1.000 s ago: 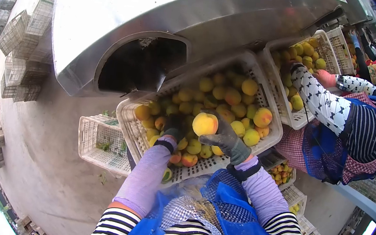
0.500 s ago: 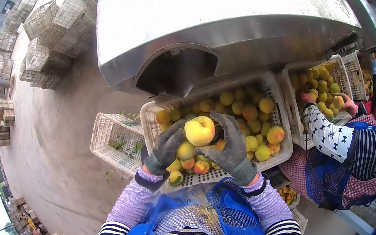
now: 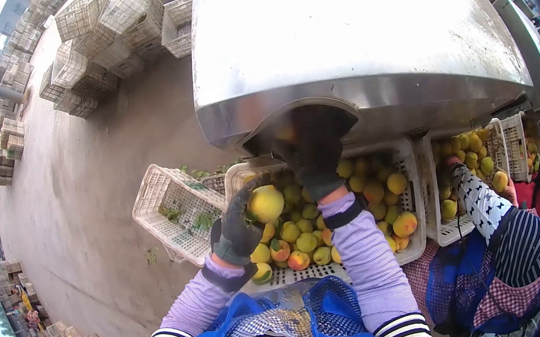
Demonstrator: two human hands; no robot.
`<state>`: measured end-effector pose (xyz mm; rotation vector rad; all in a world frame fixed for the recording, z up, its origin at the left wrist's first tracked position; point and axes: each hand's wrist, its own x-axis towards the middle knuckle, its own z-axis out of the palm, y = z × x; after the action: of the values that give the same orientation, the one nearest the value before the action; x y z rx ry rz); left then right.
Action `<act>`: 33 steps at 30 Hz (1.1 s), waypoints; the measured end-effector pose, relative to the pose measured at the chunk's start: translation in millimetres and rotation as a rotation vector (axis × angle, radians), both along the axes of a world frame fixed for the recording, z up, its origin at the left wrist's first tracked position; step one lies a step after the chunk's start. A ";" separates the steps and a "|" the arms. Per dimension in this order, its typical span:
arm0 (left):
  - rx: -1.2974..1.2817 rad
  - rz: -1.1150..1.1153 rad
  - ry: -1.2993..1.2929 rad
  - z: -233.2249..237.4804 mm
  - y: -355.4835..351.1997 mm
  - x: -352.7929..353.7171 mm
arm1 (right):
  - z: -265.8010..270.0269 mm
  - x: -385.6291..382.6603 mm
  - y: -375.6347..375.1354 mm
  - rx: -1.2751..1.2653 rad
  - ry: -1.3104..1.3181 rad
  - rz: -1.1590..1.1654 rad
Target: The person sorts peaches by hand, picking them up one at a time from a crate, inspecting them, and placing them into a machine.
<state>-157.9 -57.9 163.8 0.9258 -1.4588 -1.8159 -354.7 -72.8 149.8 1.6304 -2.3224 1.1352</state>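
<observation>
My left hand (image 3: 240, 224), in a dark grey glove, is closed round a yellow peach (image 3: 266, 203) above the left side of a white plastic crate (image 3: 421, 219) of peaches. My right hand (image 3: 316, 151), gloved alike, reaches into the dark rounded opening (image 3: 256, 141) in the front of a metal machine (image 3: 362, 88). Shadow and blur hide its fingers. A dim yellow-orange patch shows near them, perhaps a fruit. Below both hands lie yellow and red-blushed peaches (image 3: 299, 261) in the crate.
A tilted white crate (image 3: 162, 233) with some green leaves stands at the left. On the right, a co-worker (image 3: 510, 261) handles fruit over another peach crate (image 3: 456, 230). Stacks of crates (image 3: 82, 65) stand on the concrete floor (image 3: 87, 212) farther off.
My right hand has moved away from my left, up and forward into the machine's opening. A peach that was between both hands is gone from there. The view has shifted slightly.
</observation>
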 end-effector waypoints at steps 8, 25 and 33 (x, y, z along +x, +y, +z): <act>0.702 0.128 0.331 -31.7 9.0 3.5 | 43.3 23.1 82.3 0.107 -0.461 0.345; 0.484 -0.206 0.231 23.9 35.4 -20.2 | 45.8 4.1 145.7 0.158 -0.665 0.370; 0.432 -0.171 0.212 27.5 33.2 -37.6 | 38.2 42.6 129.8 -0.010 -0.323 0.006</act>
<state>-195.6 -24.7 191.3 0.7909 -1.0607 -2.3350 -312.0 57.1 188.0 1.5491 -2.4911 1.5087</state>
